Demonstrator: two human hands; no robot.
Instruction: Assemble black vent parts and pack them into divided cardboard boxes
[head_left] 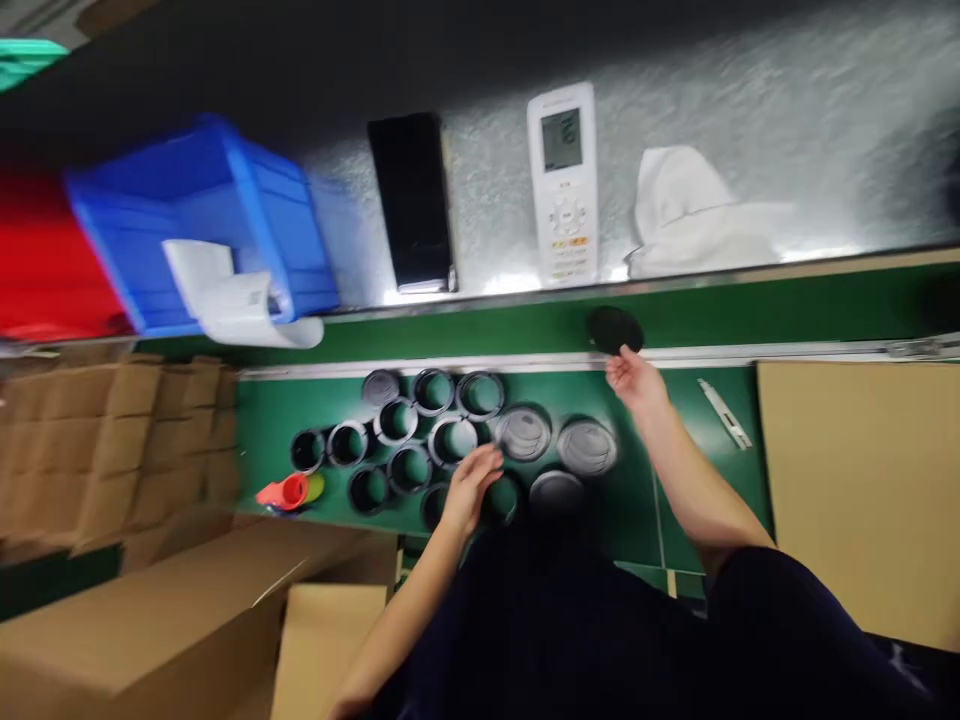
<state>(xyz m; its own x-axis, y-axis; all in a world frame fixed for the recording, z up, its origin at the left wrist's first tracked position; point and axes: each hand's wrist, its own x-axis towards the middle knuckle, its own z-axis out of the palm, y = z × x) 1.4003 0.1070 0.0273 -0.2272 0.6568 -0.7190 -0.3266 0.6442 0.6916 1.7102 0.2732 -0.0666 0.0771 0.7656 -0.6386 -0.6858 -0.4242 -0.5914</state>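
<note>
My right hand (635, 382) pinches the edge of a thin black disc (615, 330), raised near the back of the green bench. My left hand (474, 485) is over the front of a group of black rings (410, 468). Its fingers are curled together, and what they hold, if anything, is hidden. Between my hands lie round grey vented caps (586, 446), with slatted faces upward. A darker round cap (556, 492) is closer to my body, partly in shadow. A smaller round lid (380, 387) sits at the back left of the rings.
A utility knife (724, 413) lies right, beside a cardboard sheet (862, 490). Orange and yellow tape rolls (294, 490) lie left, near cardboard boxes (112, 440). The metal shelf holds a blue bin (285, 220), phone (412, 200), remote control (564, 185) and white cloth (690, 220).
</note>
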